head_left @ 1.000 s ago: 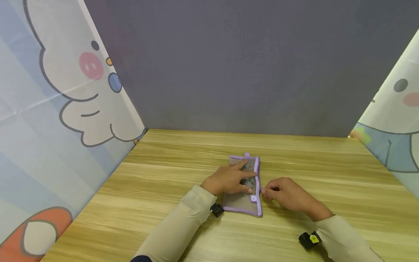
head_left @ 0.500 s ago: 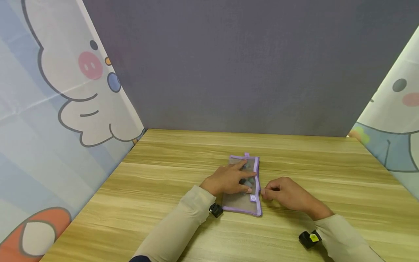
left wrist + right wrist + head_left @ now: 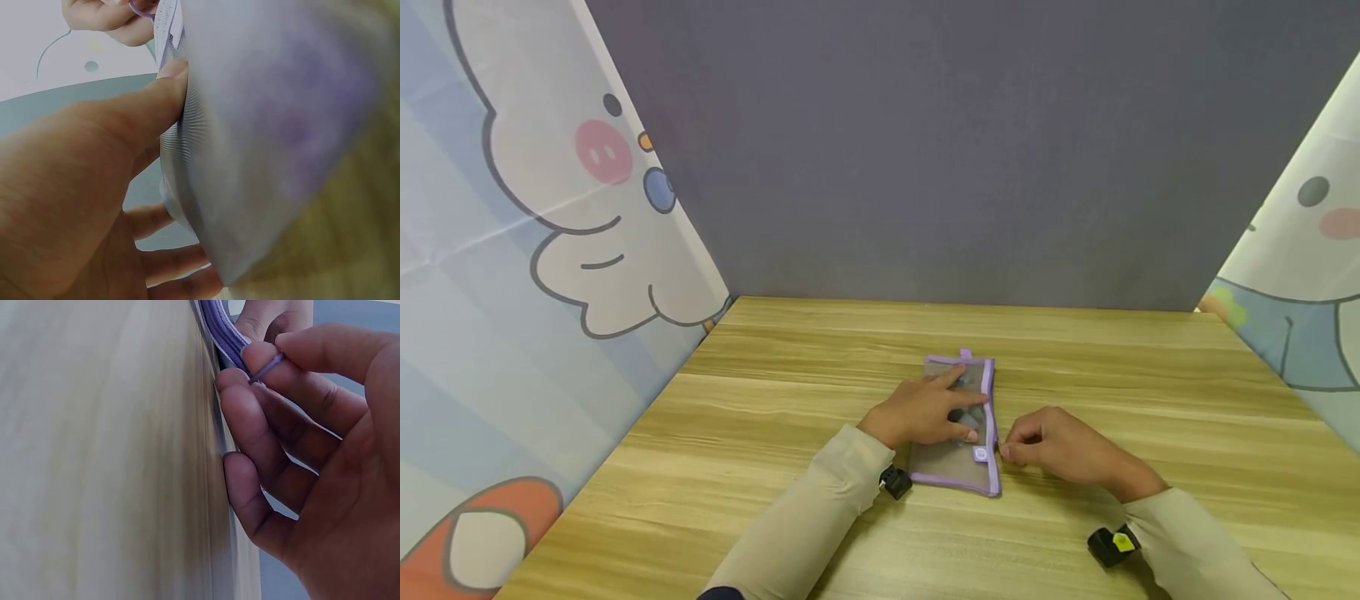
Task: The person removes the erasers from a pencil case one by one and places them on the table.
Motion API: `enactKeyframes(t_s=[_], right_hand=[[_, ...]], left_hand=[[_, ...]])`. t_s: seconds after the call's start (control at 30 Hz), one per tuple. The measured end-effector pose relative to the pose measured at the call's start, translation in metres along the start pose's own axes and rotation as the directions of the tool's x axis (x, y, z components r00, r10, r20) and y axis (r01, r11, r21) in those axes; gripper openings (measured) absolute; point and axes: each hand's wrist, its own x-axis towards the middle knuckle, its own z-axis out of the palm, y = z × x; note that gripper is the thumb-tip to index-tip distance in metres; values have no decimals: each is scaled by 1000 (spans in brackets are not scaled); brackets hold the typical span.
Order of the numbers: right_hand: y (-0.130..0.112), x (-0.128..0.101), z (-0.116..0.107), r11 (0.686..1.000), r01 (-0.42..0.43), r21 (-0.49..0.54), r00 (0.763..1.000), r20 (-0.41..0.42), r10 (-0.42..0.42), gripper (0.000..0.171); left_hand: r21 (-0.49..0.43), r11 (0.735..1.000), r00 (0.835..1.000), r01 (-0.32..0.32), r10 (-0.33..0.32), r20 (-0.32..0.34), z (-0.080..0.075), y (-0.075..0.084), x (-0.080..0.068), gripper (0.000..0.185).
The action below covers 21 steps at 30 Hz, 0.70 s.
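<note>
Head view: left hand, fingers spread, pressing mesh pouch beneath; right hand pinching purple pull cord beside pouch edge. Status, judged: zip work partway, some length left; direction untold.

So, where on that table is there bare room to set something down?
The table has bare wood between the left sleeve and left patterned cloth, beyond the pouch to the grey panel, right of the right hand, and in front, between left and right sleeve. It is crowded at the pouch: left hand spread on it, right hand pinching its purple pull.
</note>
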Motion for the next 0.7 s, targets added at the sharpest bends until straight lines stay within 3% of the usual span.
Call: enactKeyframes(t_s=[0.53,0.7], right_hand=[[-2,0,1,1000,28,8,995,91,-29,22],[-2,-1,2,996,70,47,986,148,-76,23]], left_hand=[[-23,999,1000,24,-24,17,-1,3,-3,64],[-36,999,1000,25,-25,12,-2,4,-5,63]])
